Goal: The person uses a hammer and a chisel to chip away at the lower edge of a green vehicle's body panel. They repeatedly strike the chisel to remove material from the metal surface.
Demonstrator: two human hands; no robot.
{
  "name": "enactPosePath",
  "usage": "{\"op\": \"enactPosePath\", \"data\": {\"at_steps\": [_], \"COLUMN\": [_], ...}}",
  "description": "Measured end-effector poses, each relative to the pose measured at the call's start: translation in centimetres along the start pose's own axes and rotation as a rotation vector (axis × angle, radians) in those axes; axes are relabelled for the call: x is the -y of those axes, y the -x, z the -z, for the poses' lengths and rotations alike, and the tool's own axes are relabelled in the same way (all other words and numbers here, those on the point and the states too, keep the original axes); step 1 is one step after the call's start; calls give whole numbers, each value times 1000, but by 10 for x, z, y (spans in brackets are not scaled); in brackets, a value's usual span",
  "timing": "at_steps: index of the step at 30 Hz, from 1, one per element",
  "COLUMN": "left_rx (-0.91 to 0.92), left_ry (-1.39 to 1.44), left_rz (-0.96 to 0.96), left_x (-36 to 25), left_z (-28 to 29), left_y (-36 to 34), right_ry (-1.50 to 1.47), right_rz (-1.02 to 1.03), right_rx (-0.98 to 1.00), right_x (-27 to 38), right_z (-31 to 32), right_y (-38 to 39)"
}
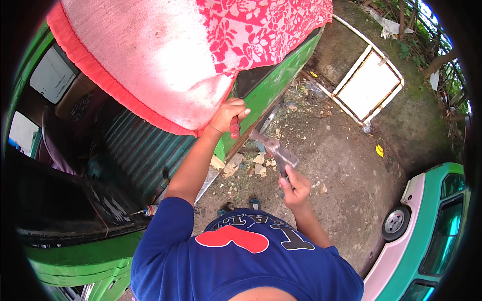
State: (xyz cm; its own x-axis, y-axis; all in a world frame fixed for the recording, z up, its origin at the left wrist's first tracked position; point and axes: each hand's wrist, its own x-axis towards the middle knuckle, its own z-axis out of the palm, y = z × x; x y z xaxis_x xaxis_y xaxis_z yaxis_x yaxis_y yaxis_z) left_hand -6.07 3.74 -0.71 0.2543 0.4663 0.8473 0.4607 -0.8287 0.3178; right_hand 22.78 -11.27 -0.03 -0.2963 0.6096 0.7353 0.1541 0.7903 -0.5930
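My left hand is closed around a short red tool, held upright against or just in front of a green body panel of a vehicle; its working end is hidden. A red and pink floral cloth drapes over the panel above my hand. My right hand grips a worn metal hammer, whose head is just right of and below the red tool, apart from it. Broken pale flakes lie on the ground below.
An open green vehicle with a corrugated floor is at left, with a spray can. A rusty white metal frame with panel lies at upper right near plants. A teal and pink van stands at lower right on the concrete.
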Motion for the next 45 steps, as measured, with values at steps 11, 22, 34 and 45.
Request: {"op": "enactPosePath", "data": {"at_steps": [11,22,34,45], "left_rx": [-74,-130,-249,-182], "left_ry": [61,122,127,69], "left_rz": [100,199,257,449], "left_x": [-2,-5,-26,-54], "left_z": [1,-1,1,1], "left_y": [2,-6,50,75], "right_ry": [318,368,121,-2], "right_rz": [174,43,-328,-473], "right_rx": [58,106,-86,-214], "right_x": [19,27,23,1], "right_z": [-27,-41,-28,-9], "right_y": [-14,-11,24,39]}}
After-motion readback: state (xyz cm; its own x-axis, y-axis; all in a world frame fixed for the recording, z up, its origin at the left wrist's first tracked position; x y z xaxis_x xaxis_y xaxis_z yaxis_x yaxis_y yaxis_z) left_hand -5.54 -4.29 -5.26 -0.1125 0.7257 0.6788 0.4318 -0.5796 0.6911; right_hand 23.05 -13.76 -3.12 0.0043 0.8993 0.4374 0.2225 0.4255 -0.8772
